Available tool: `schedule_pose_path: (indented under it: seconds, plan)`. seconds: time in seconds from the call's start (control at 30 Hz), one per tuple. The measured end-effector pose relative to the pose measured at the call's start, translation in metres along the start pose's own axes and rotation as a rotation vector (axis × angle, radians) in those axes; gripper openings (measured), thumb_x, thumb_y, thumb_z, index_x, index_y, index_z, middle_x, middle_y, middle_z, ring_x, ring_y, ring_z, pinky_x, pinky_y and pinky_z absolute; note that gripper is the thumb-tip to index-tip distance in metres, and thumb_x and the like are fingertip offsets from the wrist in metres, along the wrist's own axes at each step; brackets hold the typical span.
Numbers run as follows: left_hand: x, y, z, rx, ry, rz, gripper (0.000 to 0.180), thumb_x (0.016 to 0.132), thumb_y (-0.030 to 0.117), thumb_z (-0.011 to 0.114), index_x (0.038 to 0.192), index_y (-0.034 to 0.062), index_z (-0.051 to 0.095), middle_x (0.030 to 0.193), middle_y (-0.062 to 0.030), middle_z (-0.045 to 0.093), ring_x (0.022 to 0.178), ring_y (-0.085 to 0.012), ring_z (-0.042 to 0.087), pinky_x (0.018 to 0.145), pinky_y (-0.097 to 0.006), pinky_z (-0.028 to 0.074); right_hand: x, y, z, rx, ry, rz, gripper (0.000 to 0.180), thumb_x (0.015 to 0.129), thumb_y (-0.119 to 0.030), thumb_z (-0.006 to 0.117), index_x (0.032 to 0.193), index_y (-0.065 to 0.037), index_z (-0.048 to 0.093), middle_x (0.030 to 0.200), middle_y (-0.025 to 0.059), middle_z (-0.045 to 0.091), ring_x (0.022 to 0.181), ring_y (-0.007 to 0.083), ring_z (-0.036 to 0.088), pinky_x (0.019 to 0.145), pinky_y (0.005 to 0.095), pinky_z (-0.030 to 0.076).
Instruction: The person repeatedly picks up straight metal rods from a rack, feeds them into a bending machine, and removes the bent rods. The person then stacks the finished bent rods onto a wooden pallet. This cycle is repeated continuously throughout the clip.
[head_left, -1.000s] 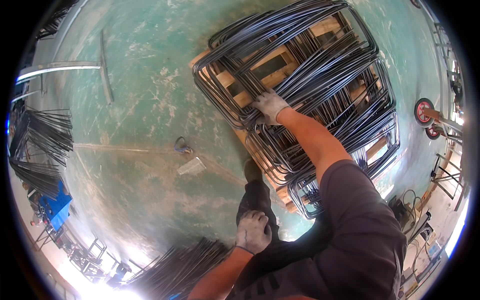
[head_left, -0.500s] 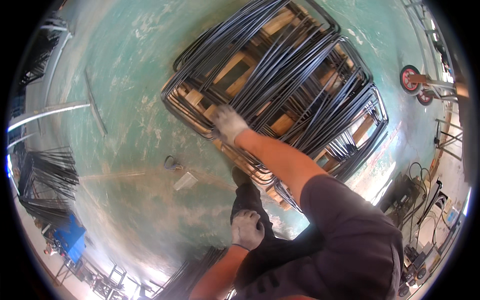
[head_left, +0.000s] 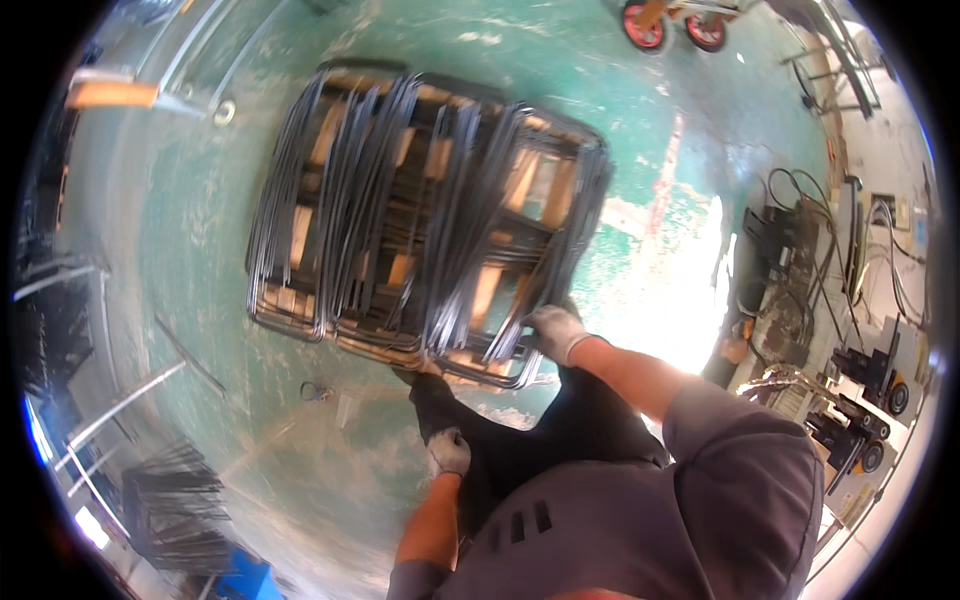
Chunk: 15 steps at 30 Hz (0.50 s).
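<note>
Dark bent-rod metal frames with rounded corners (head_left: 350, 200) lie in overlapping bundles on a wooden pallet (head_left: 300, 236) in front of me. My right hand (head_left: 556, 333), in a pale work glove, is at the near right corner of the stack. Its fingers curl round the edge of a metal frame there; some motion blur softens them. My left hand (head_left: 449, 453), gloved too, rests on my left leg near the knee. Its fingers are curled in, and no object shows in them. My left foot is partly hidden against the pallet's near edge.
Green worn floor (head_left: 200, 290) surrounds the pallet. Red-rimmed wheels (head_left: 645, 27) stand at the far right. Cables and machine parts (head_left: 800, 250) line the right wall. Another bundle of dark rods (head_left: 175, 505) and a blue object (head_left: 248, 578) are at the lower left.
My right hand has gone from the stack's near left part to its near right corner. The view has turned, so the stack appears further left and more upright. My left hand stays on my leg.
</note>
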<state>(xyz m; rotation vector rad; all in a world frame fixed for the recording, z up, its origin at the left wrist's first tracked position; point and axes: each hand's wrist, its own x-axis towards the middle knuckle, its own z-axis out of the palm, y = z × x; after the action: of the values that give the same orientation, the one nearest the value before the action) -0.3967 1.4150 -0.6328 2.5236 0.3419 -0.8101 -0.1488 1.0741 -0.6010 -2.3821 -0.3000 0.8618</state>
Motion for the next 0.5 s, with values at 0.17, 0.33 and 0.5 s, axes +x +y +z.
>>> schedule_pose_path:
  seconds: [0.17,0.33,0.5]
  plan:
    - [-0.032,0.152,0.016,0.144,-0.206,0.117,0.024,0.085,0.021,0.066,0.102,0.0107,0.08,0.102,-0.0185,0.077,0.102,-0.039,0.072,0.093,-0.049,0.057,-0.154,0.214,-0.135,0.396,0.44,0.584,0.041,0.097,-0.035,0.076,0.123,-0.003,0.071,0.113,0.0175,0.076,0.107,0.0305,0.074,0.093,0.0414,0.058]
    - [0.004,0.32,-0.04,-0.384,-0.182,0.142,0.024,0.094,0.02,0.064,0.107,0.0047,0.077,0.103,-0.0214,0.077,0.101,-0.038,0.074,0.093,-0.043,0.057,-0.387,0.328,-0.182,-0.042,0.442,1.111,0.046,0.097,-0.045,0.067,0.113,-0.002,0.074,0.119,0.0213,0.072,0.116,0.0378,0.067,0.099,0.0474,0.053]
    - [0.023,0.447,-0.06,-0.339,-0.005,0.267,0.025,0.093,0.015,0.063,0.11,0.003,0.077,0.105,-0.0203,0.077,0.105,-0.0346,0.074,0.095,-0.041,0.056,-0.484,0.32,-0.167,0.019,0.294,1.138,0.027,0.091,-0.031,0.068,0.1,-0.009,0.081,0.108,0.0215,0.077,0.107,0.0358,0.074,0.094,0.0467,0.059]
